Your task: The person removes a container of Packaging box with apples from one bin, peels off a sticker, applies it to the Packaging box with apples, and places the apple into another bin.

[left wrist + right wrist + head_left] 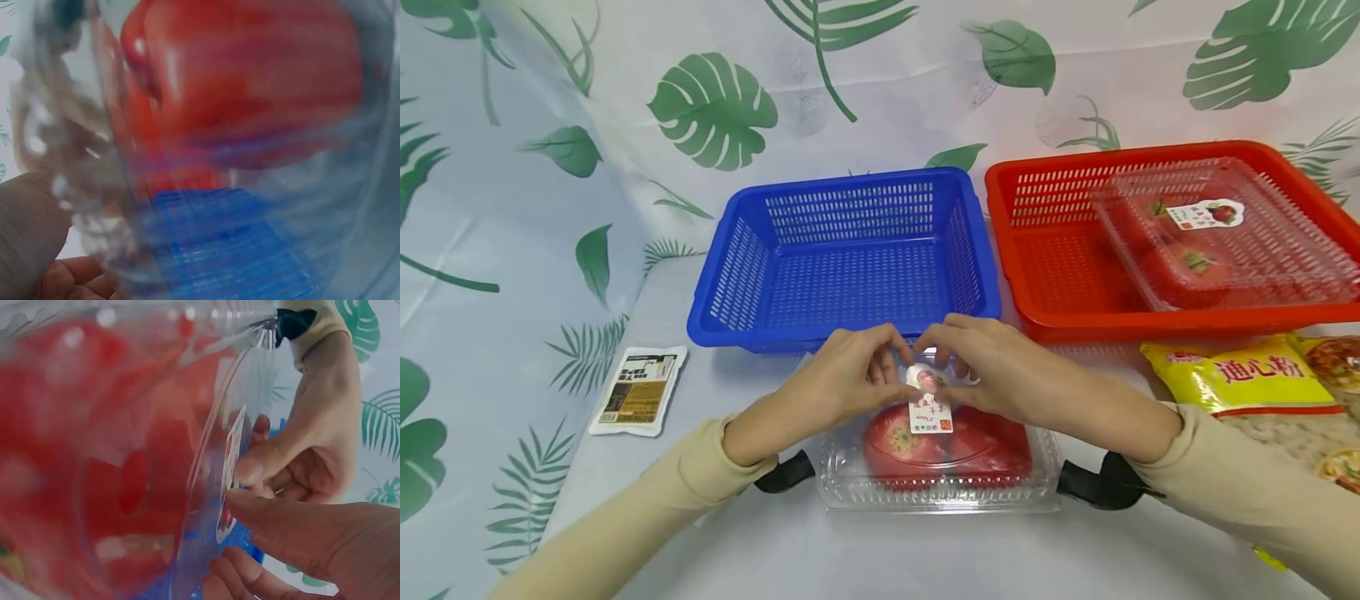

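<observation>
A clear plastic clamshell box (842, 487) with round red fruit (902, 446) inside stands at the table's middle. A white printed label (931, 418) with a fruit picture lies on its lid. My left hand (842, 375) and right hand (1000, 367) meet over the label, fingers bent inward. In the right wrist view, both thumb tips touch the label (232, 450), and the other fingers hang loosely bent beside it. The left wrist view shows mainly the box's blurred clear wall, with red fruit (256, 69) behind it.
Behind the box stands a blue slotted basket (850, 325). A red basket (1037, 321) to its right holds another labelled clear box (1285, 275) of red fruit. A yellow pasta bag (1247, 375) lies at right, a small white-edged packet (638, 392) at left.
</observation>
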Demonstrator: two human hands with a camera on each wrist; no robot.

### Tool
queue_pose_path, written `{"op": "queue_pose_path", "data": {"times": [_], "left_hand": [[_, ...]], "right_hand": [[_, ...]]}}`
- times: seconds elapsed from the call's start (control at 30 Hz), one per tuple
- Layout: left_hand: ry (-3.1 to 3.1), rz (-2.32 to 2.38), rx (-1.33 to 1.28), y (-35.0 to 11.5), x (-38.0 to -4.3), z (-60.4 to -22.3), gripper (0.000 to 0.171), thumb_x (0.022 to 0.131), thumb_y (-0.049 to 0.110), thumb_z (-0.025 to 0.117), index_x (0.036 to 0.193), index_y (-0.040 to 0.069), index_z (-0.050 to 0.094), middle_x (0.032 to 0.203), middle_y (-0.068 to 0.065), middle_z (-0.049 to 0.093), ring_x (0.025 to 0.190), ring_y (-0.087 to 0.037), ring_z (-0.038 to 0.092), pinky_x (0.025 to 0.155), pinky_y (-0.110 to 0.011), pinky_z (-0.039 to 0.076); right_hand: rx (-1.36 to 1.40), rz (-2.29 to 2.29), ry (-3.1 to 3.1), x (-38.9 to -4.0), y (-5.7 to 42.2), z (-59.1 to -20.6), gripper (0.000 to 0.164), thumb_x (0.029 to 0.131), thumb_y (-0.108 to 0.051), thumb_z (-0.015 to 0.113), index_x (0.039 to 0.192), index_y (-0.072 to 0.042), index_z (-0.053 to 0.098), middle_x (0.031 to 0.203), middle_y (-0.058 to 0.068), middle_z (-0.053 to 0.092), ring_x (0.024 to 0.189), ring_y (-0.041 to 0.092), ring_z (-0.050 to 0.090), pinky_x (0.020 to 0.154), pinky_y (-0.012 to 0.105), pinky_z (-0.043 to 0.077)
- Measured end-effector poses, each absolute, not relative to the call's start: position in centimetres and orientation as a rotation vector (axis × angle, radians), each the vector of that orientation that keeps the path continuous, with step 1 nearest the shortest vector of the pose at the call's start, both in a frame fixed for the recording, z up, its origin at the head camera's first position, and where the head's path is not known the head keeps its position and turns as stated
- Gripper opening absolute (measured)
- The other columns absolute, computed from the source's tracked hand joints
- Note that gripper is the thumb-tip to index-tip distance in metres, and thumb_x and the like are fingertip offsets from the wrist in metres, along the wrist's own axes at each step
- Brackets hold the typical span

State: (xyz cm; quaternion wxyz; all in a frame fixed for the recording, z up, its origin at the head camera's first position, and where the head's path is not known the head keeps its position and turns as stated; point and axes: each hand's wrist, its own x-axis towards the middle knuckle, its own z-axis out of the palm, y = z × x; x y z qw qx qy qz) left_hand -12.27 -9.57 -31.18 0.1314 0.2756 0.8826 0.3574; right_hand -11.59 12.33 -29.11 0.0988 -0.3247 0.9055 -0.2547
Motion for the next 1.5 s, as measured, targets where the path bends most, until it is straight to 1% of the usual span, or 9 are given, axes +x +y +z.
{"op": "queue_pose_path", "data": {"times": [0.37,0.5,0.63,0.7,0.8,0.93,1.1,1.3,1.5], "left_hand": [[2.573,1.0,0.704,-9.1,-12.7,-31.0,0.015,0.096,0.019,0.079,0.095,0.007,0.069,0.061,0.004,0.062,0.046,-0.008,0.059,0.045,-0.019,0.041],[2.562,0.996,0.66,-9.1,-12.7,-31.2,0.018,0.099,0.021,0.076,0.089,0.008,0.066,0.058,0.004,0.061,0.042,-0.008,0.06,0.044,-0.018,0.039],[2.557,1.04,0.689,-9.3,-12.5,-31.2,0.012,0.103,0.014,0.069,0.096,0.005,0.065,0.062,0.002,0.062,0.044,-0.009,0.06,0.044,-0.02,0.044],[2.567,1.062,0.727,-9.5,-12.1,-31.2,0.007,0.104,0.01,0.065,0.101,0.004,0.065,0.067,0.001,0.063,0.05,-0.007,0.06,0.047,-0.021,0.047],[2.603,1.084,0.84,-10.2,-11.2,-31.3,0.007,0.106,0.007,0.061,0.109,0.003,0.065,0.084,-0.001,0.065,0.068,-0.008,0.062,0.057,-0.023,0.054],[2.684,1.02,1.125,-11.6,-10.0,-31.9,0.016,0.106,0.01,0.061,0.12,0.003,0.065,0.115,-0.006,0.063,0.102,-0.016,0.065,0.084,-0.027,0.059],[2.764,0.737,1.445,-12.7,-8.9,-33.2,0.033,0.108,0.015,0.056,0.139,0.003,0.057,0.147,-0.015,0.052,0.137,-0.029,0.054,0.114,-0.043,0.047],[2.755,0.597,1.493,-12.5,-8.3,-34.5,0.052,0.112,0.028,0.048,0.155,-0.001,0.042,0.161,-0.019,0.04,0.151,-0.032,0.038,0.123,-0.046,0.033],[2.751,0.567,1.394,-12.4,-8.3,-34.3,0.062,0.11,0.04,0.051,0.158,0.001,0.04,0.165,-0.017,0.036,0.152,-0.032,0.036,0.124,-0.049,0.031]], "right_hand": [[-1.013,-0.635,2.633,-13.0,11.4,-28.1,0.028,0.089,-0.006,0.084,0.115,-0.004,0.075,0.079,0.0,0.071,0.067,0.009,0.066,0.063,0.022,0.06],[-1.017,-0.563,2.681,-13.3,11.0,-28.1,0.024,0.09,-0.001,0.08,0.114,-0.003,0.076,0.092,0.007,0.076,0.081,0.021,0.073,0.073,0.031,0.064],[-1.014,-0.522,2.738,-12.9,11.2,-27.9,0.022,0.091,-0.001,0.078,0.113,-0.004,0.076,0.101,0.01,0.077,0.091,0.027,0.075,0.079,0.038,0.064],[-1.019,-0.567,2.753,-12.5,11.8,-27.8,0.02,0.092,-0.002,0.077,0.112,-0.006,0.076,0.1,0.009,0.077,0.088,0.024,0.075,0.077,0.037,0.064],[-1.022,-0.691,2.769,-11.7,12.9,-28.1,0.018,0.093,-0.004,0.077,0.111,-0.007,0.077,0.1,0.005,0.076,0.087,0.021,0.073,0.075,0.036,0.064],[-1.065,-0.846,2.761,-10.1,14.6,-29.1,0.025,0.094,-0.009,0.078,0.119,-0.011,0.075,0.114,0.003,0.07,0.104,0.023,0.071,0.083,0.041,0.063],[-1.186,-0.882,2.727,-8.5,15.9,-31.4,0.041,0.096,-0.015,0.077,0.136,-0.018,0.068,0.137,0.003,0.061,0.127,0.027,0.061,0.097,0.049,0.057],[-1.215,-0.839,2.823,-8.0,16.1,-34.1,0.053,0.097,-0.017,0.076,0.147,-0.016,0.06,0.143,0.003,0.056,0.133,0.026,0.054,0.105,0.055,0.052],[-1.18,-0.814,2.849,-7.9,16.0,-34.7,0.055,0.099,-0.022,0.072,0.152,-0.017,0.057,0.145,0.004,0.054,0.135,0.027,0.05,0.107,0.061,0.049]]}}
